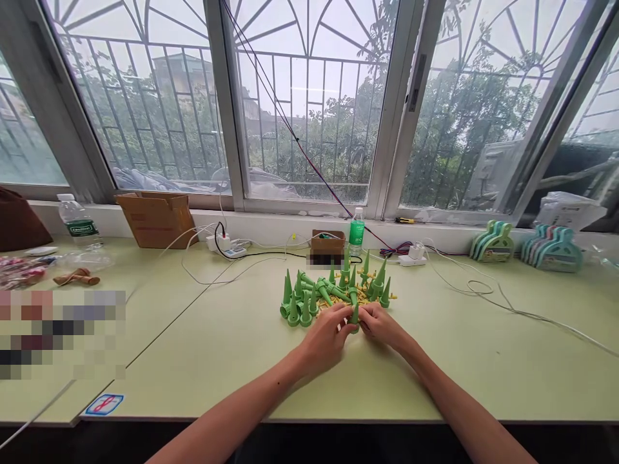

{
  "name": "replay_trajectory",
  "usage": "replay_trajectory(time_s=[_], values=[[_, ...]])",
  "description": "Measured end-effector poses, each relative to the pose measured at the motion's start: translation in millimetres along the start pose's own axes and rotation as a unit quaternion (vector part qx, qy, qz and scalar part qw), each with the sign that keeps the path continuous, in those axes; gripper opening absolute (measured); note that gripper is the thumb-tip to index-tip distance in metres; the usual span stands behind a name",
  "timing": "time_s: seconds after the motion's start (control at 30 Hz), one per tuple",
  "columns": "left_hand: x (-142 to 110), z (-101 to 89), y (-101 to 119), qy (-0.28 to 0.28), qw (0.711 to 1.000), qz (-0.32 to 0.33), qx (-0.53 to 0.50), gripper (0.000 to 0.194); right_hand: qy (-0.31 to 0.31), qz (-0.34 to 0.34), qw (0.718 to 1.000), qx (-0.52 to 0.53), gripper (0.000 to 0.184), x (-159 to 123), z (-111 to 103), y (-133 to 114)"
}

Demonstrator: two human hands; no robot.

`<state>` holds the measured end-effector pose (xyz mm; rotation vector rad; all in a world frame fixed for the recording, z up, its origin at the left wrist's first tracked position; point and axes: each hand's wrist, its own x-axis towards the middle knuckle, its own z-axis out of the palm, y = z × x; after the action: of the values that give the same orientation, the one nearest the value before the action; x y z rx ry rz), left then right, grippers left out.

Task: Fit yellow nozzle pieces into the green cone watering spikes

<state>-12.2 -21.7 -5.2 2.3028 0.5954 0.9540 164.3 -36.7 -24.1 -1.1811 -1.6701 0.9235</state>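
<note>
My left hand (329, 334) is closed around a green plant watering spike (355, 316), which stands point up between thumb and fingers. Close against its right side, my right hand (380, 323) is pinched shut; whatever its fingertips hold is hidden. Just beyond both hands lies a pile of similar green spikes (293, 312), some upright on their wide ends and others on their sides. Small yellow valve pieces (327, 303) are scattered among them, and some upright spikes at the right have yellow pieces beside or on them.
Behind the pile stand a small brown box (327, 245) and a green-labelled bottle (356, 231). White cables (512, 309) and power strips (412, 255) run along the window side. Bundled hangers (493, 241) stand at right, a cardboard box (157, 222) at left. The table's front edge (358, 420) is near my forearms.
</note>
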Motion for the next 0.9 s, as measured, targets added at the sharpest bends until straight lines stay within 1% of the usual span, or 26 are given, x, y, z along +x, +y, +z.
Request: replay_trajectory(time_s=[0.1, 0.2, 0.27, 0.33, 0.43, 0.53, 0.6, 0.67, 0.7, 0.77, 0.9], values=[[0, 0.1, 1, 0.007, 1.0, -0.002, 0.002, 0.009, -0.008, -0.002, 1.0, 0.004, 0.046, 0, -1, 4], [0, 1.3, -1, 0.014, 1.0, -0.02, -0.017, 0.011, -0.016, -0.005, 1.0, 0.003, 0.046, -1, -1, 7], [1, 2.5, -3, 0.01, 0.997, -0.044, -0.056, 0.012, -0.017, -0.007, 1.0, 0.001, 0.047, -1, -1, 8], [2, 3.3, -5, -0.001, 0.99, -0.078, -0.12, 0.015, -0.015, -0.009, 1.0, -0.001, 0.048, -1, -2, 6], [4, 2.9, -7, -0.018, 0.964, -0.133, -0.229, 0.027, -0.012, -0.014, 1.0, -0.006, 0.05, -2, -1, 1], [4, -0.3, -8, -0.053, 0.922, -0.191, -0.333, 0.04, -0.017, -0.017, 1.0, -0.001, 0.05, -4, -1, -6], [3, -2.8, -9, -0.077, 0.891, -0.217, -0.391, 0.044, -0.021, -0.021, 1.0, 0.004, 0.05, -6, -1, -9], [2, -4.7, -11, -0.09, 0.869, -0.227, -0.431, 0.044, -0.025, -0.032, 0.999, 0.001, 0.05, -6, -1, -10], [2, -5.2, -12, -0.092, 0.862, -0.229, -0.444, 0.044, -0.024, -0.038, 0.999, -0.002, 0.049, -6, -1, -9], [3, -5.6, -13, -0.09, 0.857, -0.231, -0.452, 0.044, -0.017, -0.043, 0.999, -0.001, 0.049, -5, 0, -8], [6, -5.0, -13, -0.073, 0.863, -0.237, -0.439, 0.043, 0.011, -0.041, 0.999, 0.019, 0.048, -1, 2, -2]])
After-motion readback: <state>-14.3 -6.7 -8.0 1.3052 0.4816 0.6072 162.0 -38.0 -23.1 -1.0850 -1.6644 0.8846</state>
